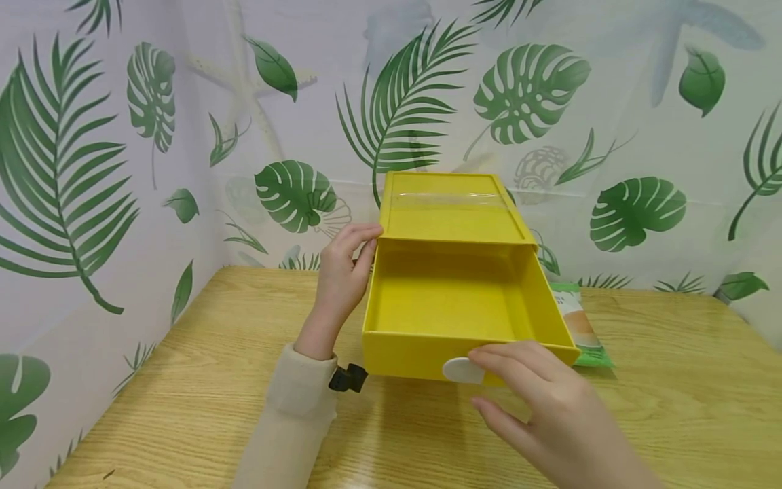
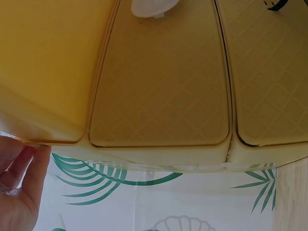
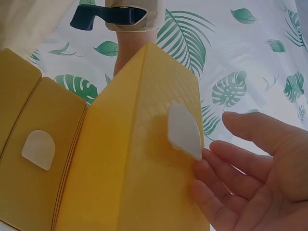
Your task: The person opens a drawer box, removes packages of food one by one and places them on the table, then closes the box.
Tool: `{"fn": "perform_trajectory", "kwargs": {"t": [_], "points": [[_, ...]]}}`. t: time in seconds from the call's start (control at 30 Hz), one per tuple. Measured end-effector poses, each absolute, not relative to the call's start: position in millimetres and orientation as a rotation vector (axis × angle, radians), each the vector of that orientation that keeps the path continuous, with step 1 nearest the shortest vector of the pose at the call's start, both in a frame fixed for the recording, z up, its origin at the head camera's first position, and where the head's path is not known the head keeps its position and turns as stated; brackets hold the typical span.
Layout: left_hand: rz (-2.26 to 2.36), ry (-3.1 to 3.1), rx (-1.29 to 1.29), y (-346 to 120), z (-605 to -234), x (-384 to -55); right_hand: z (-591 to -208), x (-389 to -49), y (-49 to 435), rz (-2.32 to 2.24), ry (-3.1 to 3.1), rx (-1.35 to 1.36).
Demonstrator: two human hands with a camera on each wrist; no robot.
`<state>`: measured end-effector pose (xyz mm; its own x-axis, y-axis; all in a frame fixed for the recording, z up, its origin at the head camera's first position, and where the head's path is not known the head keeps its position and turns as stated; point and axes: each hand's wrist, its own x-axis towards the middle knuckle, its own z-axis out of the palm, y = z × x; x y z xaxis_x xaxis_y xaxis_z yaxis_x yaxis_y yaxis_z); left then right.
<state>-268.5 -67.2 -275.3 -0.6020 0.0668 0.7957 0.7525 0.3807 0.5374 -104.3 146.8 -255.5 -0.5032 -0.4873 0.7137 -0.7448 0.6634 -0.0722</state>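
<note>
box (image 1: 464, 299): matt yellow card, faint grid texture | tab (image 1: 462, 370): smooth white | table (image 1: 183, 380): wood-grain

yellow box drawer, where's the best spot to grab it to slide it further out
Probably the white tab on the front wall of the yellow drawer, pinched from the front, the near side. It juts from an otherwise flat wall, and the right hand already has fingertips at it. The left hand holds the outer sleeve at its left edge, bracing it.
</note>
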Motion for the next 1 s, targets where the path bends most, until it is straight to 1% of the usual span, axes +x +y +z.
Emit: {"fn": "perform_trajectory", "kwargs": {"t": [0.5,0.73,1.0], "points": [[-1.265,-1.937,-0.697,-67,-275,-268,-259,-108,144,0.546,-2.189,0.935],[-1.253,-1.933,-0.7,-67,-274,-269,-262,-117,138,0.527,-2.019,0.974],[-1.258,-1.925,-0.709,-67,-274,-268,-265,-125,139,0.5,-2.022,0.948]]}}
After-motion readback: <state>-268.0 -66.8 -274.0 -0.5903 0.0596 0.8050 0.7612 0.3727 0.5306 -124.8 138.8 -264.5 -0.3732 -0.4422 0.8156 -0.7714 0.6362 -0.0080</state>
